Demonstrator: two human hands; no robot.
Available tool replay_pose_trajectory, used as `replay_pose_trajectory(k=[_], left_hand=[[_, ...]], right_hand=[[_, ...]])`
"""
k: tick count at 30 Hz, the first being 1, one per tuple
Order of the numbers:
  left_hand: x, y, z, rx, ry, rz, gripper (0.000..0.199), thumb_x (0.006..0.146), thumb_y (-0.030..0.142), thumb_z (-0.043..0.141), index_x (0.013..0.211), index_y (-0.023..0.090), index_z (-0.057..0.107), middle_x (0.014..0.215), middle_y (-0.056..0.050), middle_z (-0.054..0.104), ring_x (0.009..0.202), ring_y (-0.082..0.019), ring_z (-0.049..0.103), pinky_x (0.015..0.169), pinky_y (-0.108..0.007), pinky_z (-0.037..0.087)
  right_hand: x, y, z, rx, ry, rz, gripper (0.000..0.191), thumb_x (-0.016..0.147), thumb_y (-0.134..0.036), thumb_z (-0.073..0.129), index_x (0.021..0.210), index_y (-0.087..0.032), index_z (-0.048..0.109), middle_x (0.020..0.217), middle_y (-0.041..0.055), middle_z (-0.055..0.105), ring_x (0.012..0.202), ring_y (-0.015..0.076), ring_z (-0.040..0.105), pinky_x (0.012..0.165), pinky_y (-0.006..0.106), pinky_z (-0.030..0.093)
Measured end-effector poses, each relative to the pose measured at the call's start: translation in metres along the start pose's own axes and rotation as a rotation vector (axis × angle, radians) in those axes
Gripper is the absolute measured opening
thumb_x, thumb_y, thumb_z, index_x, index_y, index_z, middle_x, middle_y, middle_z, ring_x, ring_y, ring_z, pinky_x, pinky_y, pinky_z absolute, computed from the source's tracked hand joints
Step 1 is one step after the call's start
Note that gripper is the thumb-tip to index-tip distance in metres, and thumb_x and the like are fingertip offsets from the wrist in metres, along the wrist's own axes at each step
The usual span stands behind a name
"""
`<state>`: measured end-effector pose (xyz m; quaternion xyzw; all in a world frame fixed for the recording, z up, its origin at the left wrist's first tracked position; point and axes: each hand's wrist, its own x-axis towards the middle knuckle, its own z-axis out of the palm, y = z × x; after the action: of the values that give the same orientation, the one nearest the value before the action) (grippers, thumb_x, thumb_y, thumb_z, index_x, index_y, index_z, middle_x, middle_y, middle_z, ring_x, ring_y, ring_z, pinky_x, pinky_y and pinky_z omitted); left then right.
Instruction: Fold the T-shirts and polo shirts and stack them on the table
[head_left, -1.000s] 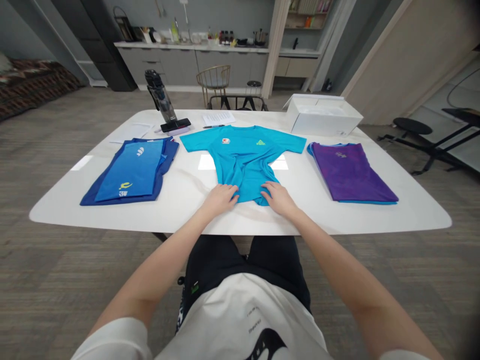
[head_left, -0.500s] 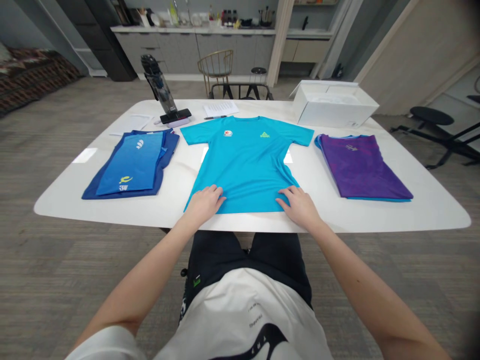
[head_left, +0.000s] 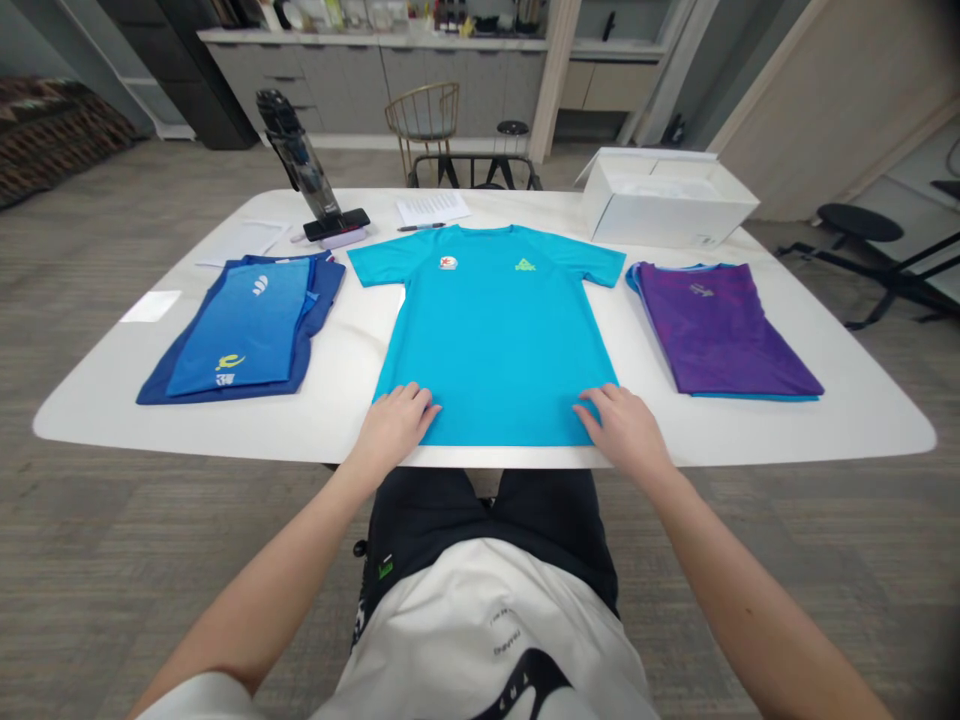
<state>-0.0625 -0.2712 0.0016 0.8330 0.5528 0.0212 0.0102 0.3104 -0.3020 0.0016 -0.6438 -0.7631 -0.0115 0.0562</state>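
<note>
A turquoise short-sleeved T-shirt (head_left: 495, 330) lies spread front side up on the white table (head_left: 750, 430), its neck towards the far side. It looks smooth and taut, with a small badge and a green logo on the chest. At its lower left corner, my left hand (head_left: 397, 425) is closed on the hem, fingers bent over the cloth. My right hand (head_left: 622, 425) has the lower right corner in the same way. The fingertips are partly hidden against the cloth.
Folded blue shirts (head_left: 240, 320) lie at the left and a folded purple shirt (head_left: 727, 330) at the right. Along the far side are a handheld vacuum (head_left: 304, 165), a printed sheet (head_left: 433, 207), a pen (head_left: 421, 227) and an open white box (head_left: 667, 205). Chairs stand beyond.
Both hands have moved towards me and slightly apart with the hem. Wrinkles in the lower part of the T-shirt are gone, and its sides are straighter. The view has shifted slightly.
</note>
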Motion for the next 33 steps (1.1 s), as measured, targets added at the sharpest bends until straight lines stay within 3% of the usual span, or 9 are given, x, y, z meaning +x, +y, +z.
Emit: replay_pose_trajectory(k=[3, 9, 12, 14, 17, 20, 24, 33], left_hand=[[-0.001, 0.004, 0.002, 0.08, 0.018, -0.136, 0.037, 0.105, 0.049, 0.037, 0.104, 0.022, 0.062, 0.106, -0.014, 0.065, 0.103, -0.032, 0.062, 0.077, -0.039, 0.05], [-0.026, 0.017, -0.003, 0.085, -0.027, -0.284, 0.045, 0.105, 0.055, 0.033, 0.109, 0.019, 0.06, 0.106, -0.016, 0.064, 0.1, -0.032, 0.063, 0.071, -0.037, 0.05], [-0.02, 0.017, -0.006, 0.058, -0.064, -0.238, 0.045, 0.106, 0.052, 0.031, 0.109, 0.018, 0.061, 0.102, -0.013, 0.067, 0.094, -0.03, 0.066, 0.072, -0.038, 0.052], [-0.003, 0.015, -0.005, 0.023, -0.028, -0.128, 0.044, 0.107, 0.049, 0.031, 0.113, 0.018, 0.063, 0.111, -0.013, 0.068, 0.102, -0.029, 0.066, 0.083, -0.04, 0.054], [0.028, 0.014, 0.004, -0.032, 0.076, 0.07, 0.047, 0.106, 0.047, 0.035, 0.137, 0.02, 0.058, 0.148, -0.014, 0.055, 0.136, -0.029, 0.052, 0.113, -0.045, 0.042], [0.044, 0.014, 0.018, -0.067, 0.062, 0.129, 0.058, 0.105, 0.055, 0.034, 0.155, 0.027, 0.044, 0.167, -0.007, 0.033, 0.155, -0.029, 0.029, 0.127, -0.053, 0.021], [0.035, 0.016, 0.029, -0.078, 0.005, 0.076, 0.065, 0.105, 0.061, 0.025, 0.162, 0.032, 0.032, 0.171, -0.002, 0.024, 0.159, -0.028, 0.019, 0.129, -0.058, 0.012], [0.008, 0.025, 0.023, -0.069, -0.034, 0.052, 0.069, 0.103, 0.066, 0.025, 0.164, 0.034, 0.025, 0.172, 0.0, 0.016, 0.16, -0.029, 0.013, 0.129, -0.061, 0.009]], right_hand=[[0.012, -0.001, 0.014, 0.082, 0.034, -0.073, 0.038, 0.105, -0.048, 0.04, 0.11, -0.021, 0.067, 0.107, 0.0145, 0.067, 0.103, 0.0318, 0.062, 0.089, 0.043, 0.047], [-0.008, -0.004, 0.017, -0.047, 0.04, 0.133, 0.043, 0.104, -0.056, 0.039, 0.114, -0.02, 0.061, 0.104, 0.0128, 0.069, 0.094, 0.0286, 0.065, 0.073, 0.036, 0.046], [-0.009, -0.005, 0.009, -0.085, -0.014, 0.178, 0.046, 0.104, -0.059, 0.039, 0.11, -0.02, 0.062, 0.096, 0.0104, 0.07, 0.087, 0.0269, 0.066, 0.069, 0.035, 0.045], [0.003, -0.008, 0.008, -0.063, -0.015, 0.107, 0.049, 0.104, -0.06, 0.038, 0.108, -0.019, 0.065, 0.099, 0.0124, 0.071, 0.092, 0.0282, 0.066, 0.078, 0.037, 0.048], [0.027, -0.017, 0.016, 0.038, 0.001, -0.095, 0.054, 0.105, -0.058, 0.034, 0.128, -0.019, 0.064, 0.133, 0.0158, 0.065, 0.125, 0.0312, 0.058, 0.104, 0.045, 0.043], [0.039, -0.023, 0.028, 0.068, -0.043, -0.124, 0.059, 0.107, -0.058, 0.027, 0.153, -0.027, 0.048, 0.163, 0.0082, 0.042, 0.15, 0.0319, 0.035, 0.121, 0.057, 0.026], [0.026, -0.017, 0.036, -0.001, -0.073, 0.028, 0.066, 0.105, -0.062, 0.025, 0.163, -0.032, 0.031, 0.17, 0.0036, 0.026, 0.156, 0.035, 0.021, 0.122, 0.064, 0.019], [-0.009, -0.008, 0.032, -0.093, -0.106, 0.145, 0.071, 0.104, -0.061, 0.03, 0.165, -0.025, 0.027, 0.172, 0.0089, 0.02, 0.155, 0.0393, 0.022, 0.122, 0.058, 0.025]])
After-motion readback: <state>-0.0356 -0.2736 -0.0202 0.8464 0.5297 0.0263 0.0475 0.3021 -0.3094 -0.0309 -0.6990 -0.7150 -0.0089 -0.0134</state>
